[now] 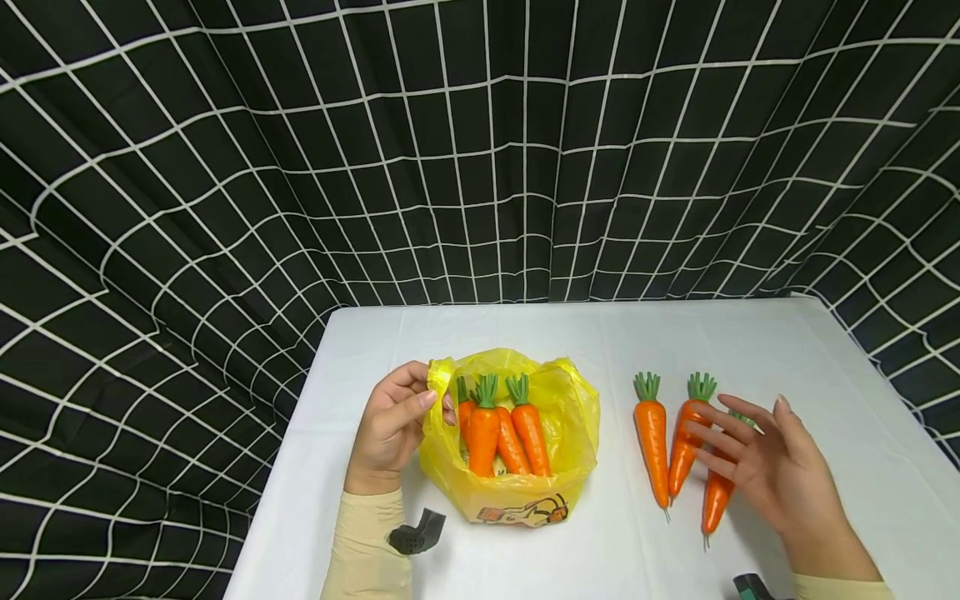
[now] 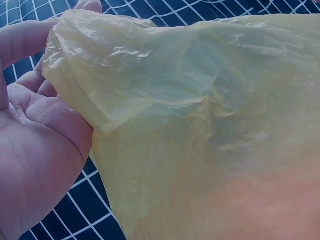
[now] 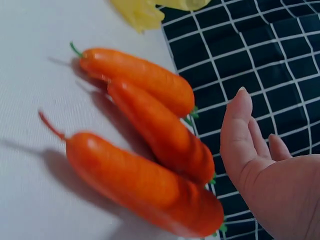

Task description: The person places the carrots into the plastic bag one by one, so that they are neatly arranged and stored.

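Observation:
A yellow plastic bag [image 1: 577, 408] stands with its mouth spread on the table, and several orange carrots [image 1: 484, 437] with green tops stick up inside it. My left hand [image 1: 393, 421] pinches the bag's left rim between thumb and fingers; the left wrist view shows the thin film [image 2: 165, 105] rising from those fingers. To the right lie three loose carrots, a left one [image 1: 651, 437], a middle one [image 1: 682, 450] and a right one [image 1: 717, 504]. Over the right carrot hovers my right hand [image 1: 780, 467], its fingers spread and holding nothing. It partly covers that carrot.
A white cloth covers the table [image 1: 615, 550]. Behind and at both sides hangs a black curtain [image 1: 525, 167] with a white grid. Dark wrist devices show at the left sleeve [image 1: 417, 533] and near the right wrist [image 1: 752, 587].

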Action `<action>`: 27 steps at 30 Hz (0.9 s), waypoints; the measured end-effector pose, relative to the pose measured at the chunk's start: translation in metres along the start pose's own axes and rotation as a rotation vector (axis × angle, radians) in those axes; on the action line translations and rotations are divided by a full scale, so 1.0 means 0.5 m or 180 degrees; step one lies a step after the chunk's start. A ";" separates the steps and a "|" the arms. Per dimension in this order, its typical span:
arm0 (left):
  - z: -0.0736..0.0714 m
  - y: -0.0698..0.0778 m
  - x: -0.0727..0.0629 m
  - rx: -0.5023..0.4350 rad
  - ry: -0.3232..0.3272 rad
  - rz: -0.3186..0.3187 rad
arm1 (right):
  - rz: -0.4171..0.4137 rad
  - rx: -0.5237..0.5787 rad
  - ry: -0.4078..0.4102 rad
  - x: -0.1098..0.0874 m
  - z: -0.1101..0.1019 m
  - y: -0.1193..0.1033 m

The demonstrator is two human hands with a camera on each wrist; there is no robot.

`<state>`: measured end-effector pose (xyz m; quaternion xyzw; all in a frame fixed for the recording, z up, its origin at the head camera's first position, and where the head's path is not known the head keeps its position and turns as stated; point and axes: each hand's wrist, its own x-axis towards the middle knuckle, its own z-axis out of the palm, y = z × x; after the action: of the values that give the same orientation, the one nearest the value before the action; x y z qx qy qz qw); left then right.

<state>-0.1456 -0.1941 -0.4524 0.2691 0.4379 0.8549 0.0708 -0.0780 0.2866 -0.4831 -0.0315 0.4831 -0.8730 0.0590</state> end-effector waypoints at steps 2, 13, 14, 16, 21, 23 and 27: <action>0.000 0.000 0.000 -0.0003 -0.0009 0.0005 | 0.0003 0.0006 0.0062 -0.003 -0.009 -0.003; 0.003 -0.001 -0.001 0.0047 0.0100 -0.0043 | -0.0033 0.0136 0.0289 -0.017 -0.061 -0.016; 0.003 -0.001 -0.001 0.0058 0.0109 -0.0045 | -0.0042 0.0130 0.0289 -0.019 -0.065 -0.018; 0.004 0.000 -0.002 0.0076 0.0119 -0.0047 | -0.0044 0.0107 0.0321 -0.021 -0.072 -0.019; 0.003 0.000 -0.002 0.0045 0.0092 -0.0037 | -0.0007 0.0037 0.0493 -0.026 -0.092 -0.021; 0.002 0.000 -0.002 0.0038 0.0068 -0.0030 | 0.0027 0.0015 0.0574 -0.028 -0.102 -0.020; 0.002 0.001 -0.002 0.0032 0.0040 -0.0022 | 0.0102 -0.0042 0.0715 -0.033 -0.123 -0.020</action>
<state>-0.1443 -0.1941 -0.4516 0.2625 0.4436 0.8541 0.0696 -0.0690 0.3458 -0.5072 0.0738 0.4928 -0.8668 0.0183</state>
